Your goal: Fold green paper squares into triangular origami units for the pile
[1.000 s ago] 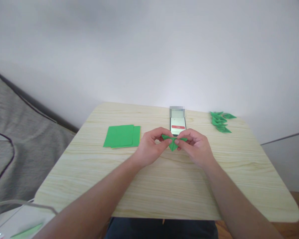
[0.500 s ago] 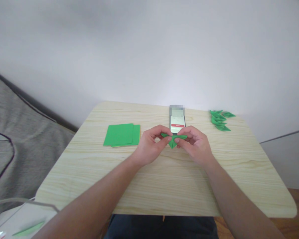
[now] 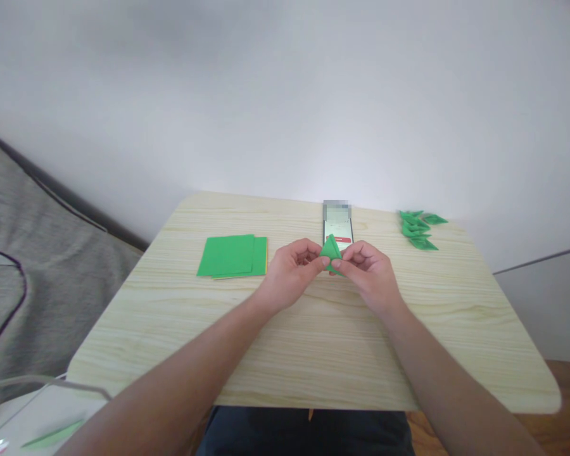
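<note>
Both my hands meet over the middle of a pale wooden table (image 3: 313,354), pinching one small folded green paper piece (image 3: 331,249). My left hand (image 3: 292,273) grips its left side with thumb and fingers closed. On the right side my right hand (image 3: 368,273) pinches it the same way. The piece is folded into a narrow upright triangle, held just above the tabletop.
A stack of flat green paper sheets (image 3: 232,257) lies left of my hands. A phone (image 3: 337,223) with a lit screen lies just beyond them. Several folded green paper pieces (image 3: 418,229) are piled at the far right corner. A grey sofa (image 3: 23,253) stands left of the table.
The green piece had wide wings spread left and right; it is folded together into a narrow triangle now. My hands have drawn closer together and slightly away from me.
</note>
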Available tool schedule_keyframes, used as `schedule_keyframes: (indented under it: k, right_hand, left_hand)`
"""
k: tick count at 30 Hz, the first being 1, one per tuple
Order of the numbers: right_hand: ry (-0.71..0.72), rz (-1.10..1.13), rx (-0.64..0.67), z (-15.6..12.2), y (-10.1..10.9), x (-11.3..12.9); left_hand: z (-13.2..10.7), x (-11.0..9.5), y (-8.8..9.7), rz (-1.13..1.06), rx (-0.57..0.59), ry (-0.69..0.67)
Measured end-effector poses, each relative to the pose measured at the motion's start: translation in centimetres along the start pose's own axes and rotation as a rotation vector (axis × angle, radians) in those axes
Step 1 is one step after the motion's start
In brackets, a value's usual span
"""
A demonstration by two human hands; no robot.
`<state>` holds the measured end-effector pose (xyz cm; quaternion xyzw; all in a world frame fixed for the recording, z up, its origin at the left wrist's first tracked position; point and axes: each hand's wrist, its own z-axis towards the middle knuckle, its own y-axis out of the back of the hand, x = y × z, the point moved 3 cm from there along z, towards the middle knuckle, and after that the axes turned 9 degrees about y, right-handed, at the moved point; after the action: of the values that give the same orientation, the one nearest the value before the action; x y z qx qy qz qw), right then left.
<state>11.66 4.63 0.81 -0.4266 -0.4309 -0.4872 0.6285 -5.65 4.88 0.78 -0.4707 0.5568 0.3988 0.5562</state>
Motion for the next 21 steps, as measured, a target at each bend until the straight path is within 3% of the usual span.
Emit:
schedule_keyframes:
  k: [4,6,15,21]
  right_hand:
    - [-0.074,-0.018,0.114,0.0,-0.2,-0.1]
    - [-0.099,0.017,0.135,0.0,-0.2,-0.2]
    - [-0.086,0.116,0.228,-0.5,-0.3,-0.4]
    - [-0.028,0.086,0.282,-0.5,-0.6,0.6]
  left_hand:
    - [0.3,-0.3,0.5,-0.106,-0.065,-0.006]
    - [0.4,-0.3,0.6,-0.17,-0.043,-0.012]
    - [0.0,-0.4,0.0,-0.414,0.3,0.094]
    - [0.0,-0.5,-0.4,-0.51,0.362,0.124]
